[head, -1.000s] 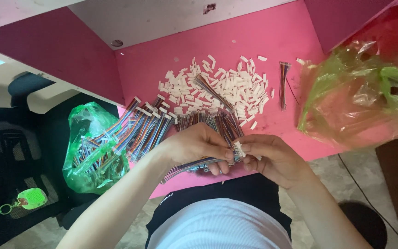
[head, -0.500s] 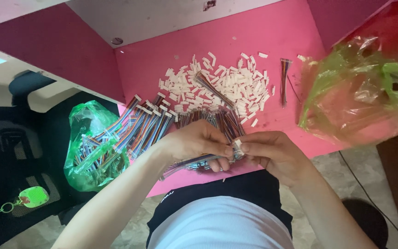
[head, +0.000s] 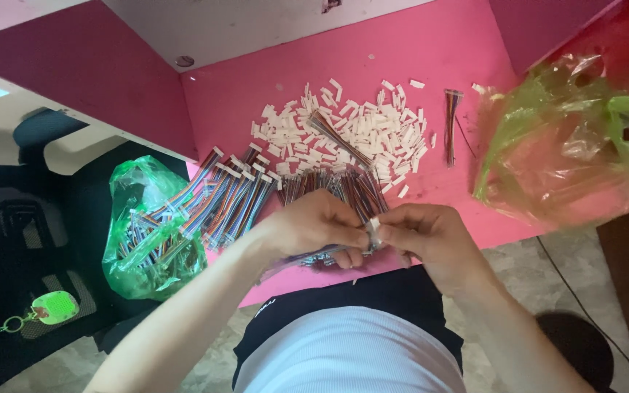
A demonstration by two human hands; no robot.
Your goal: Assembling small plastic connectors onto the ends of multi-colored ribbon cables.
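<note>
Head view: both hands meet at the near edge of the pink surface (head: 445, 51), just above the person's lap. The left hand (head: 311, 225) has its grip closed on a bundle of coloured wires (head: 311, 256), which pokes out below the fingers toward the body. The right hand (head: 431, 236) faces it, thumb and forefinger pinched shut on a small white connector (head: 374, 231) held right between the 2 hands, where the fingertips nearly touch. Whether the connector already sits on the wire ends cannot be told.

Just behind the hands lies a row of loose wires (head: 343, 185), dark red and mixed colours, fanned on the surface. Farther back is a wide pile of white connectors (head: 343, 135) with a thin wire bunch lying slantwise across it. To the right of that pile, apart from it, lies 1 short wire set (head: 451, 124). At the far right sits a crumpled green bag (head: 569, 145). On the left, a second green bag (head: 147, 233) hangs over the surface edge, with rainbow cables (head: 220, 193) with white ends spilling from it onto the surface. A green key tag (head: 56, 307) lies low at the left.
</note>
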